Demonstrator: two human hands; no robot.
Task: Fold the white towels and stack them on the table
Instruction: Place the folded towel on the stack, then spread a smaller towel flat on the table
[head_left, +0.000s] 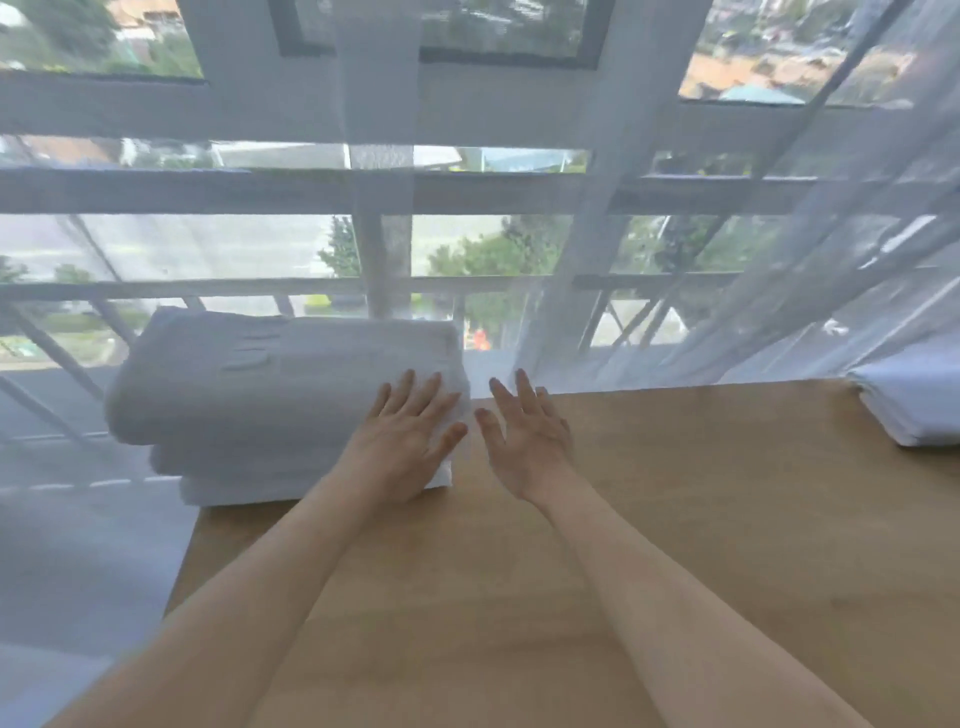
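Towels (280, 395), folded and stacked at least three high, sat under the flat, spread left hand (410, 441) at the table's (675, 493) far corner. Just beside it, the right hand (524, 441) hovered spread and empty. More white cloth (914, 405) lay far to its right, so folding probably remained.

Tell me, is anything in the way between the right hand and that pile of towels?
Nothing visible is. The right hand hovers open just beside the stack of towels, with only bare table between them. The left hand already rests on the stack's near corner.
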